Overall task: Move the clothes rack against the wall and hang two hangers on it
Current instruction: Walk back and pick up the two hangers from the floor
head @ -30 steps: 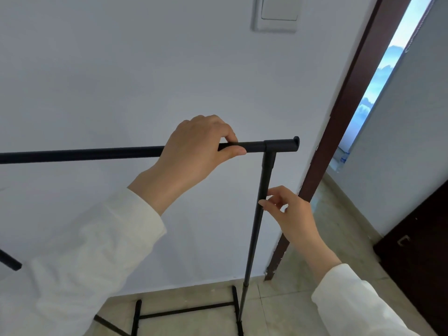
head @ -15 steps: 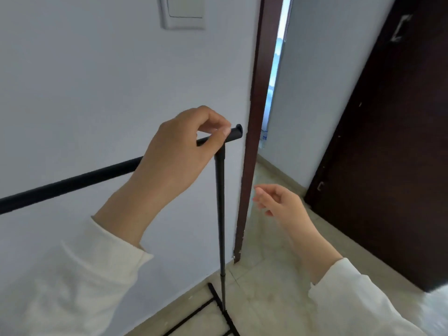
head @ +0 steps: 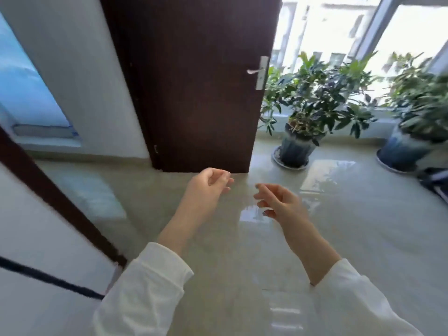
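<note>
Both our hands were empty. The left hand (head: 208, 184) hung loosely curled over the floor (head: 363, 238), gripping nothing, and the right hand (head: 278, 202) sat just beside it, fingers half open and also bare. Of the rack (head: 48, 278) we could see only a dark bar crossing the wall at the near left; whether it stood flush there we could not tell. We faced a dark door (head: 194, 81) and two potted plants (head: 312, 100) by the far window. No hangers were in view. We judged the rack step done and the hanger step just opening: the next move called for finding two hangers, picking them up, and carrying them to the bar.
</note>
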`<state>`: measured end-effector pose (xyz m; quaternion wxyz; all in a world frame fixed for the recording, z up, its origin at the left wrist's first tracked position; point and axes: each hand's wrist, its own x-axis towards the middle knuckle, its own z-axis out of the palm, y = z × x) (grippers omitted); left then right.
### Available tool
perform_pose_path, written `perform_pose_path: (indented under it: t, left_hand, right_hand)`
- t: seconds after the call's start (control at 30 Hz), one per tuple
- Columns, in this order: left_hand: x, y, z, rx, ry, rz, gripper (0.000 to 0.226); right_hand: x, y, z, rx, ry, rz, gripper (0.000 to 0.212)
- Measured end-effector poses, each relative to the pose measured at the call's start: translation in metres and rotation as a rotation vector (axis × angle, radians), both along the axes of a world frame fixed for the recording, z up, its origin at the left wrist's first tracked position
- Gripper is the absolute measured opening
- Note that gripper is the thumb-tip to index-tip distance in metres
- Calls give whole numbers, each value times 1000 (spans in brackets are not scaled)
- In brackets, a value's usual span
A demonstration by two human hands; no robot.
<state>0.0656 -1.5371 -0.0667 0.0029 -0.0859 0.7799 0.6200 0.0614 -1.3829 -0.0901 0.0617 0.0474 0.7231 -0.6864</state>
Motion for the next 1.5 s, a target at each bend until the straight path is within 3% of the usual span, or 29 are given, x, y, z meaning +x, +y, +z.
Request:
perform_pose_path:
  t: [0.13, 0.27, 0.37, 0.57, 0.77, 1.2, 1.5]
  left_hand:
    - [-3, 167, -23, 60, -73, -275, 16]
    - [20, 339, -51, 72, -160, -535, 19]
    - [54, 466, -61, 70, -219, -710, 19]
    - [104, 625, -76, 68, -232, -952, 15]
    - [140, 763, -93, 49, -279, -1159, 20]
    - [114, 1049, -119, 15, -345, -1259, 17]
    - [96, 1209, -187, -109, -394, -1190, 16]
  right_hand:
    - [37, 159, -15, -25, -23, -264, 19]
    - [99, 313, -36, -45, -33, -551, 6]
    - [161, 426, -47, -37, -33, -787, 7]
    - [251, 560, -64, -41, -57, -1107, 18]
    - [302, 662, -81, -107, -78, -1344, 12]
    - [296, 916, -96, -139, -136, -1602, 8]
    - [312, 1073, -166, -259, -232, -1698, 5]
